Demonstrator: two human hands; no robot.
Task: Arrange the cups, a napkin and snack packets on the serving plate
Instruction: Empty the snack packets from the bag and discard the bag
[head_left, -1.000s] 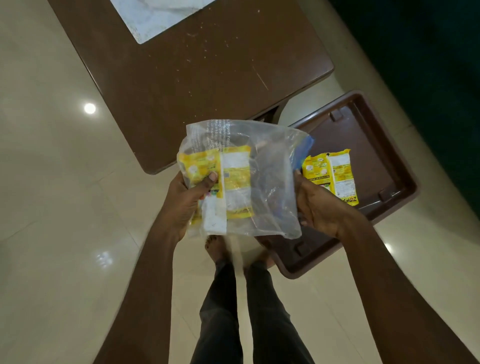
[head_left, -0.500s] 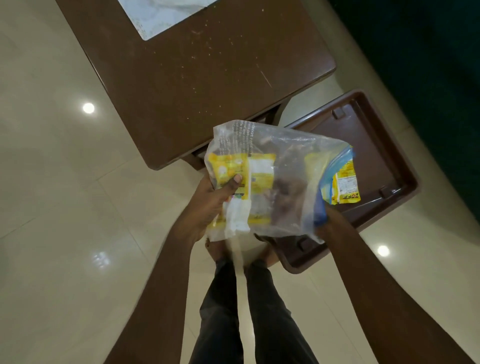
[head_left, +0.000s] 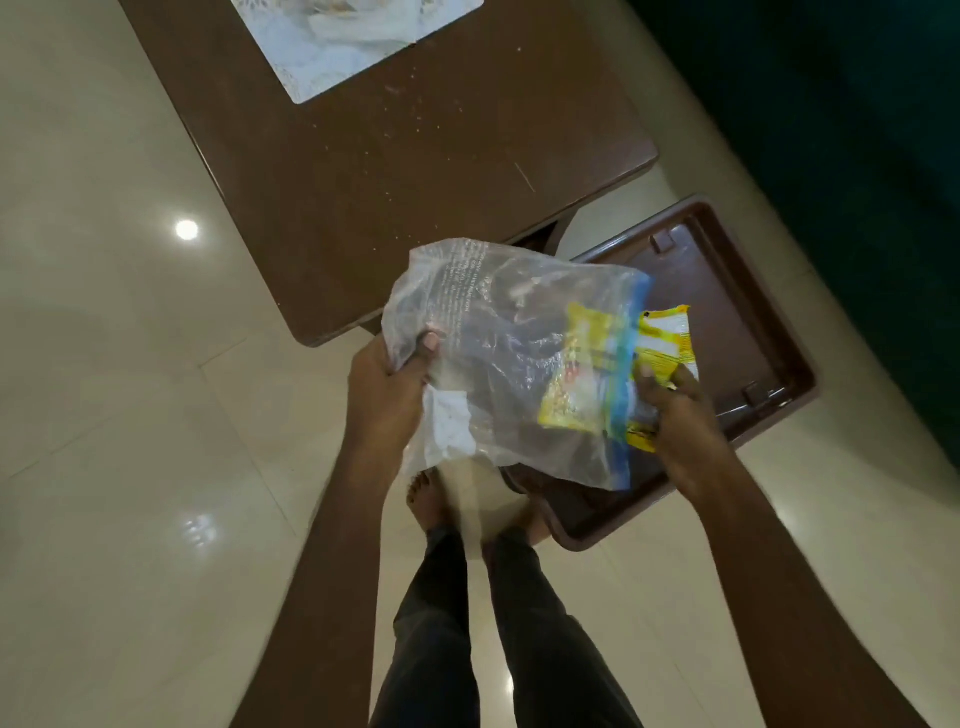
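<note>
Head view: two hands, one clear plastic bag (head_left: 493, 353), two yellow snack packets, one brown serving plate (head_left: 727, 291).

The bag, blue-edged at its mouth, is held at centre frame, over the plate's left end. One packet in bag (head_left: 576, 374) sits near the mouth.

The second packet (head_left: 667, 338), yellow with white panels, shows just outside the mouth, over the plate at right of centre.

The left hand (head_left: 387, 395) grips the bag's closed end. The right hand (head_left: 675, 421) curls at the mouth, thumb across the second packet; what it grips cannot be told.

A brown table (head_left: 389, 182) fills the upper centre.
</note>
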